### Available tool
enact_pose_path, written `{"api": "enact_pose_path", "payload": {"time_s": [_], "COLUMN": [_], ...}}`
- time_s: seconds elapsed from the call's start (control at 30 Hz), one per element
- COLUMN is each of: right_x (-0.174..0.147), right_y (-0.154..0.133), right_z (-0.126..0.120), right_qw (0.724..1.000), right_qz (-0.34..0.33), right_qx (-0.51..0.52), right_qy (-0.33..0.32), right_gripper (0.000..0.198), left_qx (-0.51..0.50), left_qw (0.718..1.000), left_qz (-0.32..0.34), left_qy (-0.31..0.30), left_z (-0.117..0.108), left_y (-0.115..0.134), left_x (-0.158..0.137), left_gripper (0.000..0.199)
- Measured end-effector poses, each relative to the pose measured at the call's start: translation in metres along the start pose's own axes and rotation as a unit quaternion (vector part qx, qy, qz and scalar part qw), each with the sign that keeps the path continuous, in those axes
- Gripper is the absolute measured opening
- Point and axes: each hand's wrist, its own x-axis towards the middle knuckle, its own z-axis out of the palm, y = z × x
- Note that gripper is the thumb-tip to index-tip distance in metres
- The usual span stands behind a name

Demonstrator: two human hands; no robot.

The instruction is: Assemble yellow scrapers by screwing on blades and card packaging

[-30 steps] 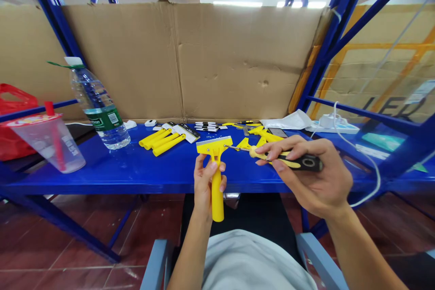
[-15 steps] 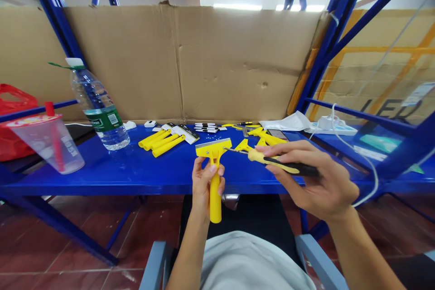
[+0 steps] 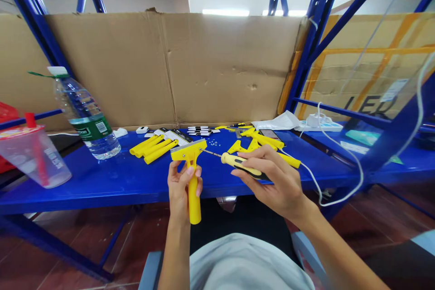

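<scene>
My left hand (image 3: 183, 186) is closed around the handle of a yellow scraper (image 3: 194, 195), held upright with its metal-edged head on top, above the table's front edge. In my right hand (image 3: 277, 183) is a screwdriver (image 3: 234, 161) with a pale yellow and black handle. Its tip meets the screw at the right end of the scraper head. Behind, several yellow scrapers with black-and-white blade covers (image 3: 159, 150) lie on the blue table (image 3: 112, 181). Yellow scraper parts (image 3: 253, 145) lie to the right, and tiny screws (image 3: 213, 142) are scattered in the middle.
On the left stand a water bottle (image 3: 91, 122) and a plastic cup (image 3: 50, 158) with a red straw. Small black-and-white packs (image 3: 200, 130) lie at the back. A power strip (image 3: 326, 124) and white cable (image 3: 360, 176) are at right. Cardboard (image 3: 217, 68) walls the back.
The view has turned a little to the right, so everything sits further left. The scraper head is now tilted, its right end higher; the screwdriver stays against its screw.
</scene>
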Motion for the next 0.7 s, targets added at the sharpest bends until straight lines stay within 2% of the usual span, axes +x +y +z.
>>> {"api": "enact_pose_path", "payload": {"time_s": [0.2, 0.3, 0.37, 0.43, 0.53, 0.63, 0.7], "right_x": [0.0, 0.008, 0.022, 0.041, 0.069, 0.083, 0.081], "right_y": [0.008, 0.024, 0.038, 0.053, 0.076, 0.096, 0.106], "right_z": [0.009, 0.021, 0.034, 0.048, 0.06, 0.06, 0.056], "right_qw": [0.993, 0.984, 0.98, 0.975, 0.974, 0.976, 0.976], "right_qz": [0.087, 0.085, 0.089, 0.129, 0.156, 0.114, 0.103], "right_qx": [0.085, 0.13, 0.121, 0.116, 0.151, 0.181, 0.181], "right_qy": [0.012, 0.085, 0.132, 0.139, 0.065, -0.039, -0.07], "right_gripper": [0.044, 0.044, 0.047, 0.048, 0.048, 0.049, 0.046], "left_qx": [-0.003, -0.001, -0.01, -0.028, -0.055, -0.073, -0.07], "left_qw": [1.0, 1.0, 0.999, 0.997, 0.989, 0.973, 0.962], "left_qz": [-0.002, -0.02, -0.036, -0.051, -0.08, -0.137, -0.185], "left_qy": [0.009, 0.017, 0.033, 0.055, 0.112, 0.17, 0.189], "left_z": [0.004, 0.015, 0.025, 0.034, 0.045, 0.048, 0.045], "left_y": [0.0, 0.0, 0.0, 0.0, -0.007, -0.018, -0.025], "left_x": [0.003, 0.008, 0.015, 0.024, 0.041, 0.054, 0.058], "left_gripper": [0.038, 0.038, 0.037, 0.037, 0.039, 0.044, 0.045]}}
